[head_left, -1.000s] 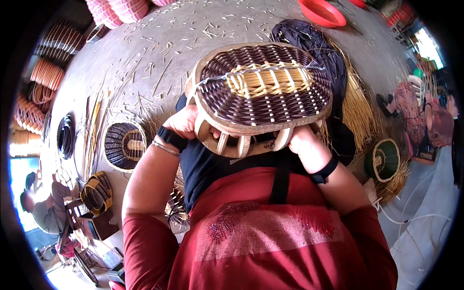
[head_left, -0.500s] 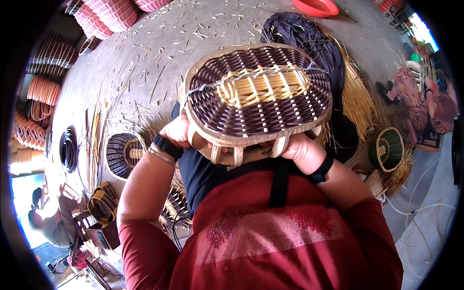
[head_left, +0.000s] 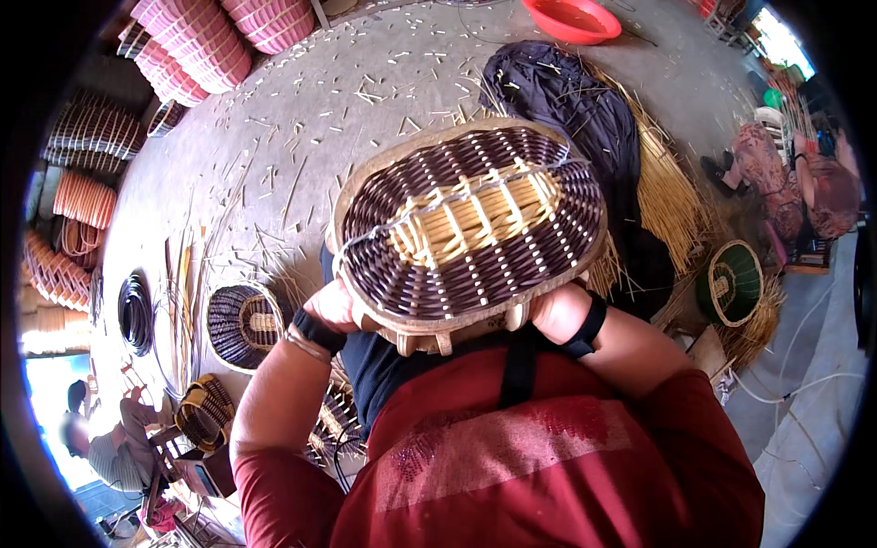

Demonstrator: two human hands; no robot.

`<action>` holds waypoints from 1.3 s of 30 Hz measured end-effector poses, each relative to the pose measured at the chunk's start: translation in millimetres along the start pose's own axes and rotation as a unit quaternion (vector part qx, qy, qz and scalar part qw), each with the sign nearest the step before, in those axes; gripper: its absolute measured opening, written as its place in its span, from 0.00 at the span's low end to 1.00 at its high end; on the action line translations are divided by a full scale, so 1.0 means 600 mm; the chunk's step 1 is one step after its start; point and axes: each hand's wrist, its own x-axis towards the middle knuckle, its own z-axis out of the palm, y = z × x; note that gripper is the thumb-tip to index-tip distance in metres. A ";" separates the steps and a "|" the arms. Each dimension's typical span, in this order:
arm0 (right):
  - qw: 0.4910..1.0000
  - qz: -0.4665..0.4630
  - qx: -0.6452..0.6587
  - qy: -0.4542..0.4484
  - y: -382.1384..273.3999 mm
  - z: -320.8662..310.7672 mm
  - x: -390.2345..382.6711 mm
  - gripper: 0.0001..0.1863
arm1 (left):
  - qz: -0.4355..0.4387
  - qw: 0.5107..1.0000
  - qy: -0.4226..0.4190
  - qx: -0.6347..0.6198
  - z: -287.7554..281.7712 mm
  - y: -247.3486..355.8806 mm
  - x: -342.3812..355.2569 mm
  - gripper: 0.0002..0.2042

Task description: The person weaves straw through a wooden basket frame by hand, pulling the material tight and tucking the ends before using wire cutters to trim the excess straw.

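Observation:
An oval woven piece (head_left: 475,274) fills the middle of the view, dark brown wicker around a pale straw centre (head_left: 443,226), with a light wooden rim and short curved wooden pieces underneath. A thin grey strand (head_left: 375,235) runs lengthwise across its top. My left hand (head_left: 333,306) grips its near left side from below, with the fingertips hidden under it. My right hand (head_left: 557,310) holds the near right side, also with fingers tucked out of sight beneath the rim. The piece is held over my lap, tilted toward the camera.
Dark cloth (head_left: 557,91) and straw bundles (head_left: 676,192) lie beyond it. A green basket (head_left: 735,292), dark basket (head_left: 228,324), coiled dark strips (head_left: 134,310) and red basin (head_left: 562,32) surround me. Basket stacks (head_left: 187,41) line the upper left. Co-workers sit at right (head_left: 776,183) and lower left (head_left: 123,457).
The woven piece and my hands have moved lower, with the piece shifting slightly left and turning so its right end sits higher. The surroundings have shifted in view too.

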 end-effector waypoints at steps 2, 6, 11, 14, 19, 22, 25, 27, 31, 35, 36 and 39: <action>0.999 -0.017 -0.020 0.020 -0.004 0.010 0.001 0.17 | -0.007 0.999 0.033 -0.016 0.018 -0.008 -0.004 0.43; 0.988 -0.071 -0.101 0.097 -0.013 0.034 -0.004 0.17 | -0.050 0.963 0.162 -0.210 0.046 -0.040 -0.019 0.30; 0.884 -0.207 -0.403 0.111 -0.039 0.006 -0.108 0.17 | -0.018 0.953 0.213 -0.216 0.110 -0.030 -0.032 0.29; 0.821 -0.251 -0.513 0.003 -0.043 0.009 -0.140 0.13 | -0.060 0.894 0.289 -0.336 0.077 -0.109 -0.024 0.31; 0.908 -0.088 -0.409 -0.042 0.005 0.029 -0.062 0.09 | 0.067 0.980 0.185 -0.023 0.093 -0.177 -0.006 0.31; 0.955 -0.036 -0.284 -0.074 0.009 0.028 0.003 0.10 | 0.058 0.979 0.191 -0.047 0.111 -0.154 0.013 0.28; 0.977 0.020 -0.180 -0.116 0.010 0.032 0.028 0.10 | 0.080 0.972 0.222 0.000 0.115 -0.134 0.015 0.28; 0.979 0.049 -0.142 -0.138 0.010 0.033 0.035 0.10 | 0.094 0.965 0.241 0.041 0.122 -0.123 0.008 0.27; 0.978 0.077 -0.115 -0.159 0.007 0.034 0.046 0.11 | 0.118 0.951 0.256 0.129 0.136 -0.107 0.003 0.26; 0.978 0.067 -0.119 -0.156 0.004 0.032 0.052 0.11 | 0.137 0.935 0.260 0.201 0.154 -0.100 -0.004 0.26; 0.979 0.056 -0.125 -0.154 0.003 0.030 0.054 0.11 | 0.143 0.931 0.259 0.215 0.159 -0.098 -0.005 0.25; 0.979 0.040 -0.130 -0.152 -0.001 0.031 0.057 0.12 | 0.155 0.920 0.257 0.252 0.170 -0.097 -0.009 0.25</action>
